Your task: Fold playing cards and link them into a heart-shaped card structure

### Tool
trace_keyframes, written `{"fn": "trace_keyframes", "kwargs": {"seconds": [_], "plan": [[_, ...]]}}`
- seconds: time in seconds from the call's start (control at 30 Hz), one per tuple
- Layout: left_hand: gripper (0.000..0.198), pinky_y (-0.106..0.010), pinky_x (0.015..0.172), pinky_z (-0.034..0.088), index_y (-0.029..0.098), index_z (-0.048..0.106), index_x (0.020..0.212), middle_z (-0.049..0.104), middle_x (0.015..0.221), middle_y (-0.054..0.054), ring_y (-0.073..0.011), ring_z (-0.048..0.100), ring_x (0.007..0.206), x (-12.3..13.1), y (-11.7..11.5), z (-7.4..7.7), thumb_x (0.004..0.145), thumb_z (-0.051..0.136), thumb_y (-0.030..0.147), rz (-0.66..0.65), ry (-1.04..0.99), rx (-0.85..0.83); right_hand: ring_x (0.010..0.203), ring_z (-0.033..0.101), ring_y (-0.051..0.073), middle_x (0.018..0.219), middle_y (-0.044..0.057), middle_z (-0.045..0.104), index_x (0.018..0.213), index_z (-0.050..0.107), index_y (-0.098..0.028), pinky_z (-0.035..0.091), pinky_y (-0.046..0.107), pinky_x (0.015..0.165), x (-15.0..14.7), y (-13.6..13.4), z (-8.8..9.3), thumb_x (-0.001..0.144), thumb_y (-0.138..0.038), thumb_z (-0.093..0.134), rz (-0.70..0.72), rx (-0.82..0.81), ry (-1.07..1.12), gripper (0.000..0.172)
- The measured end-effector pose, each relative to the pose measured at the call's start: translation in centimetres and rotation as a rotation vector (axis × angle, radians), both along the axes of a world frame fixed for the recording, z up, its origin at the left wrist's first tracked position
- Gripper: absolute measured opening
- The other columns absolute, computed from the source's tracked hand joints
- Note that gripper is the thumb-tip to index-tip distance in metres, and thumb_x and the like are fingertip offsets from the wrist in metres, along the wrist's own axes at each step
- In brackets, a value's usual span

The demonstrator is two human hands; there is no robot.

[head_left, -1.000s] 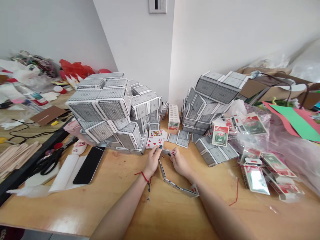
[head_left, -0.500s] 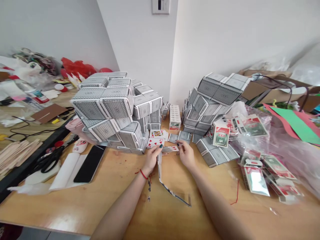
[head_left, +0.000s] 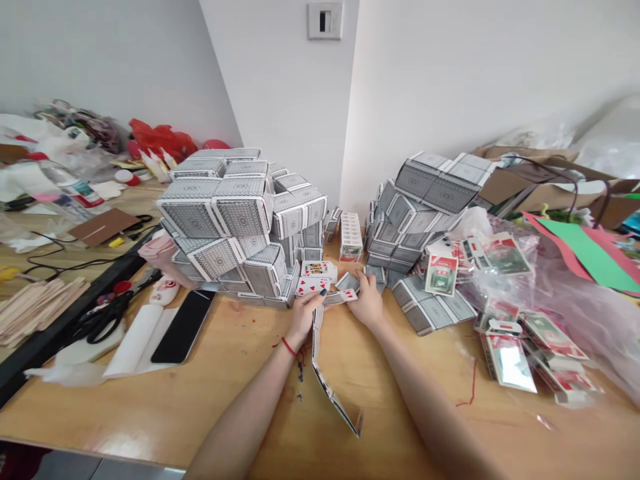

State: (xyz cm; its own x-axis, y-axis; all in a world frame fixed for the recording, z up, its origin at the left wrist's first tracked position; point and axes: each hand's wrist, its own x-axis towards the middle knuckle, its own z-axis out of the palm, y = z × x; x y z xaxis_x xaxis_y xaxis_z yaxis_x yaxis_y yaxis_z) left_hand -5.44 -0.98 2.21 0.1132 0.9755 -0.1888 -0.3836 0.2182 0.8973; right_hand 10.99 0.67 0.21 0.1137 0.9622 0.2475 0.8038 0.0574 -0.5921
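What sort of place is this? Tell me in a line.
Probably a craft workspace: there are stacked playing-card blocks, black-handled scissors and loose wooden sticks.

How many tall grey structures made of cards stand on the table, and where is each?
2: the left structure is beyond the phone; the right structure is beyond the right hand. Others may be hidden behind them.

The bare left forearm (head_left: 253, 403) and the bare right forearm (head_left: 425, 383) extend over the near edge of the brown wooden desk (head_left: 195, 407) and slant inward. The left hand (head_left: 301, 318) is curled in a pinch, one dark green nail showing. The right hand (head_left: 367, 300), near it but apart, lies slightly closer to the far edge, fingers pointing forward.
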Motion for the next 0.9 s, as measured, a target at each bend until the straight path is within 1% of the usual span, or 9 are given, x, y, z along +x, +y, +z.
{"fn": "trace_keyframes", "kwargs": {"seconds": [0.13, 0.23, 0.33, 0.4, 0.43, 0.5, 0.6, 0.73, 0.9], "plan": [[0.025, -0.037, 0.071, 0.049, 0.013, 0.067, 0.071, 0.066, 0.071, -0.003, -0.0201, 0.059, 0.077, 0.1, 0.0, 0.0, 0.058, 0.067, 0.034, 0.015, 0.012, 0.005, 0.097, 0.050, 0.025, 0.107, 0.009, 0.040, 0.113, 0.046, -0.021, 0.044, 0.037, 0.078, 0.5, -0.4, -0.2, 0.062, -0.026, 0.063, 0.031, 0.089, 0.146, 0.054], [0.021, -0.036, 0.070, 0.049, 0.013, 0.066, 0.065, 0.065, 0.067, -0.002, -0.0183, 0.059, 0.072, 0.2, 0.0, -0.1, 0.058, 0.067, 0.033, 0.035, 0.007, 0.015, 0.098, 0.050, 0.025, 0.104, 0.008, 0.044, 0.108, 0.047, -0.020, 0.043, 0.039, 0.082, 0.9, -0.7, -0.3, 0.060, -0.025, 0.065, 0.002, 0.125, 0.332, 0.051], [0.022, -0.035, 0.070, 0.049, 0.013, 0.067, 0.068, 0.066, 0.070, -0.002, -0.0176, 0.059, 0.072, 0.2, 0.1, -0.2, 0.059, 0.067, 0.033, 0.045, 0.014, 0.021, 0.076, 0.059, 0.021, 0.089, 0.005, 0.054, 0.105, 0.042, -0.021, 0.049, 0.039, 0.070, 1.2, -1.2, -0.5, 0.063, -0.028, 0.063, 0.019, 0.031, 0.668, 0.048], [0.023, -0.034, 0.070, 0.049, 0.013, 0.067, 0.070, 0.066, 0.073, -0.002, -0.0174, 0.059, 0.073, 0.1, 0.1, -0.4, 0.059, 0.067, 0.033, 0.051, 0.033, 0.028, 0.062, 0.059, 0.018, 0.077, 0.001, 0.058, 0.098, 0.040, -0.021, 0.051, 0.039, 0.062, 1.3, -1.7, -0.5, 0.066, -0.030, 0.061, 0.038, -0.038, 0.930, 0.040], [0.024, -0.034, 0.070, 0.049, 0.013, 0.067, 0.071, 0.066, 0.074, -0.002, -0.0173, 0.058, 0.074, 0.1, 0.1, -0.4, 0.059, 0.067, 0.034, 0.050, 0.041, 0.031, 0.061, 0.060, 0.018, 0.076, 0.001, 0.059, 0.093, 0.041, -0.021, 0.052, 0.039, 0.062, 1.3, -1.9, -0.5, 0.066, -0.031, 0.062, 0.041, -0.038, 1.042, 0.036], [0.024, -0.033, 0.069, 0.049, 0.013, 0.067, 0.071, 0.066, 0.074, -0.003, -0.0169, 0.058, 0.072, 0.1, 0.0, -0.4, 0.060, 0.066, 0.034, 0.042, 0.045, 0.035, 0.070, 0.062, 0.019, 0.081, 0.002, 0.061, 0.087, 0.042, -0.022, 0.052, 0.040, 0.067, 1.5, -2.2, -0.2, 0.067, -0.031, 0.063, 0.058, -0.015, 1.240, 0.030], [0.024, -0.031, 0.066, 0.049, 0.013, 0.067, 0.071, 0.065, 0.073, -0.002, -0.0159, 0.057, 0.069, 0.1, -0.1, -0.2, 0.061, 0.066, 0.035, 0.036, 0.048, 0.025, 0.084, 0.061, 0.021, 0.090, 0.003, 0.063, 0.086, 0.048, -0.022, 0.049, 0.042, 0.077, 1.7, -2.4, 0.4, 0.069, -0.031, 0.062, 0.147, -0.067, 1.458, 0.024], [0.025, -0.030, 0.066, 0.049, 0.013, 0.067, 0.070, 0.064, 0.070, -0.002, -0.0155, 0.056, 0.067, 0.1, -0.2, -0.1, 0.060, 0.066, 0.037, 0.063, 0.103, 0.024, 0.092, 0.059, 0.019, 0.094, 0.000, 0.063, 0.087, 0.053, -0.024, 0.044, 0.045, 0.087, 1.7, -2.4, 0.8, 0.069, -0.025, 0.062, 0.250, -0.160, 1.618, 0.020], [0.026, -0.028, 0.061, 0.048, 0.013, 0.065, 0.062, 0.061, 0.061, -0.001, -0.0143, 0.054, 0.063, 0.0, -0.2, 0.0, 0.060, 0.065, 0.039, 0.059, 0.138, 0.029, 0.095, 0.058, 0.019, 0.092, -0.001, 0.064, 0.090, 0.054, -0.026, 0.038, 0.048, 0.094, 1.3, -2.5, 0.8, 0.068, -0.021, 0.062, 0.276, -0.177, 1.620, 0.024]]}}
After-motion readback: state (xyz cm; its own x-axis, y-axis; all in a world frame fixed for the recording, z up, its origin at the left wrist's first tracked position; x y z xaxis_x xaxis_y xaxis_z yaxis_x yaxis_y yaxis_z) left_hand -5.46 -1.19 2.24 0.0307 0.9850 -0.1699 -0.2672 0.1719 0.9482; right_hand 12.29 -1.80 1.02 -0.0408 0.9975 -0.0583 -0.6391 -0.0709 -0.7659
